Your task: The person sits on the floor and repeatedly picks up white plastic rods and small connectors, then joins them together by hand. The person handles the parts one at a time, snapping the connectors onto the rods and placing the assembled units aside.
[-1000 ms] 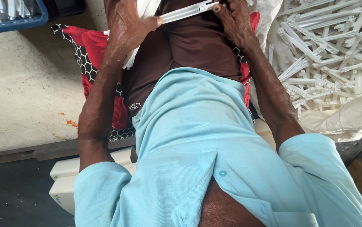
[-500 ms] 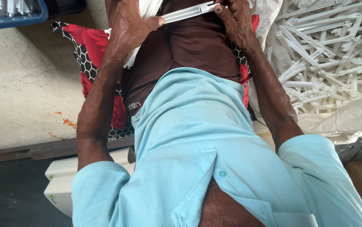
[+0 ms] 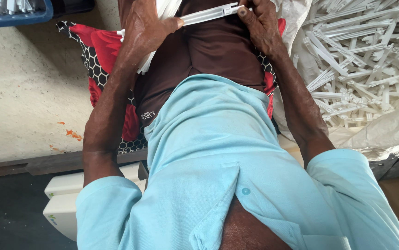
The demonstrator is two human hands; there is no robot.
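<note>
White plastic strip held level just above the brown shorts, pinched at both ends. Left hand closed on the end left of the shorts, thumb pressed on top, more white strips clamped under the same fingers. Right hand closed on the other end, right of the shorts, fingers curled round the small catch there. Judged mid-step: one strip being worked between both hands. Any next move seemed to call for a steady left grip and fine fingertip work at the right end. Heaped loose strips on a pale sack well right of the shorts; patterned red cushion beneath them; blue crate far left
</note>
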